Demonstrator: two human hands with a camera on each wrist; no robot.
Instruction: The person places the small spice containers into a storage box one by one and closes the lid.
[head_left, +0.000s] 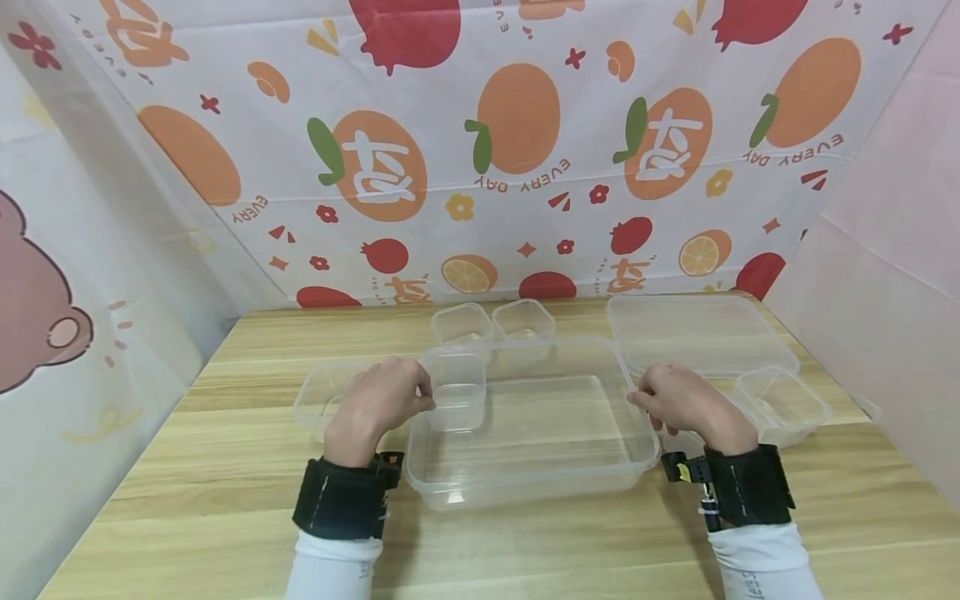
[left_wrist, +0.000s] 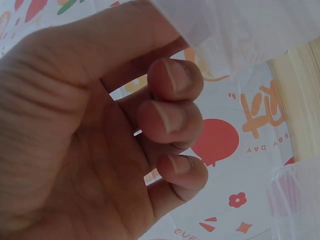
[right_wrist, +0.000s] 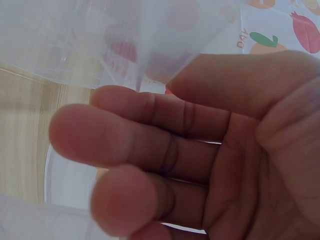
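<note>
A large clear plastic container (head_left: 536, 487) stands in the middle of the wooden table. Inside it, against the left wall, sits a small clear plastic box (head_left: 459, 410). My left hand (head_left: 381, 402) pinches the large container's left rim, right beside the small box; the left wrist view shows the other fingers of that hand (left_wrist: 100, 125) curled below a translucent wall. On the opposite side my right hand (head_left: 690, 402) pinches the right rim between thumb and index finger. In the right wrist view the remaining fingers of this hand (right_wrist: 200, 150) hang loosely bent under the plastic.
Two small clear boxes, one left (head_left: 462, 323) and one right (head_left: 523, 318), stand behind the large container. Another clear box (head_left: 318, 392) is partly hidden by my left hand. A flat clear lid (head_left: 697, 333) lies at the back right, with a further box (head_left: 783, 404) before it.
</note>
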